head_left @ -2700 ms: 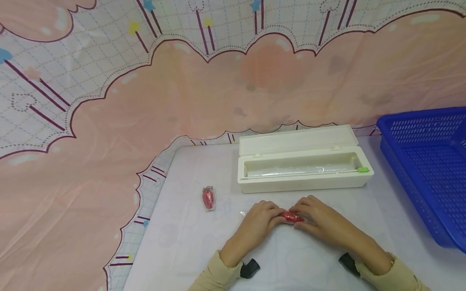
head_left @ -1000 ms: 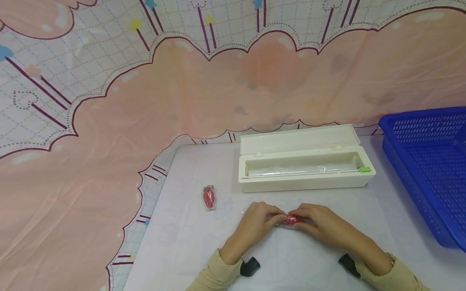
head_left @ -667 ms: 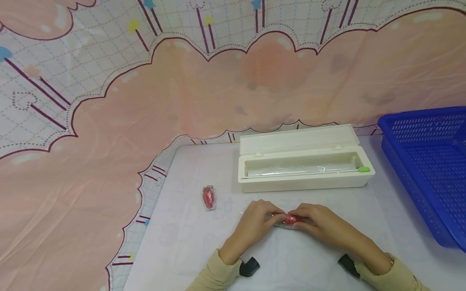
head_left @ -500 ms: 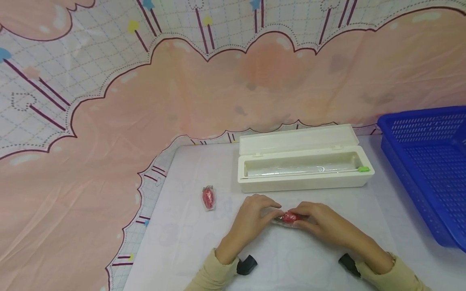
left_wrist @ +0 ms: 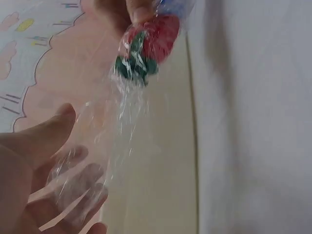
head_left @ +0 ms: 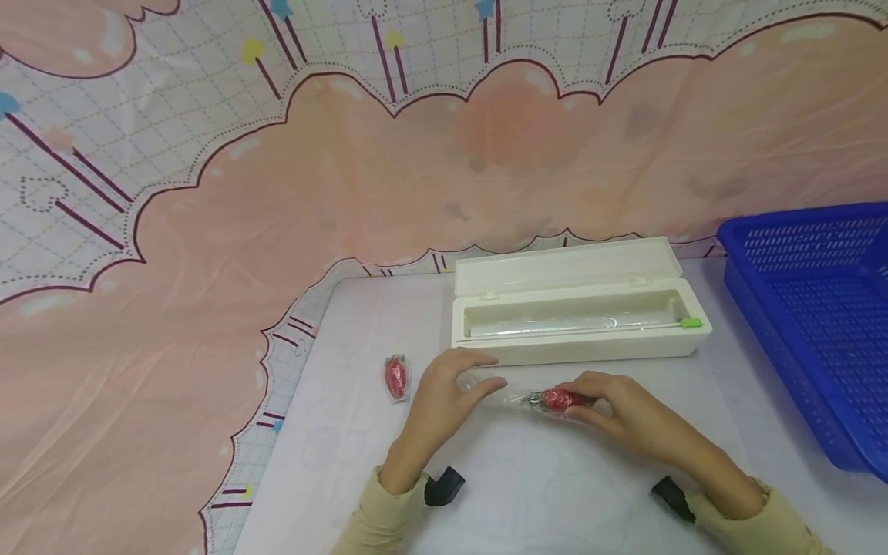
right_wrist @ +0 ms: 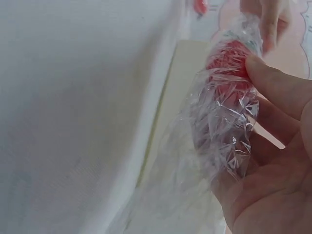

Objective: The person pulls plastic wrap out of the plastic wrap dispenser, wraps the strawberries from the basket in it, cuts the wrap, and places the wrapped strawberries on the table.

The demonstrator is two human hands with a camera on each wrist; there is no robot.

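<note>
Lower centre of the head view: a red strawberry (head_left: pixel 557 398) half-wrapped in cling film (head_left: pixel 496 389) lies w/ its long axis left-right just in front of the white film dispenser (head_left: pixel 579 320). The right hand (head_left: pixel 624 416) pinches the berry itself & is the nearer one. The left hand (head_left: pixel 444 393), fingers curled, grips the loose film tail stretched toward frame left.
</note>
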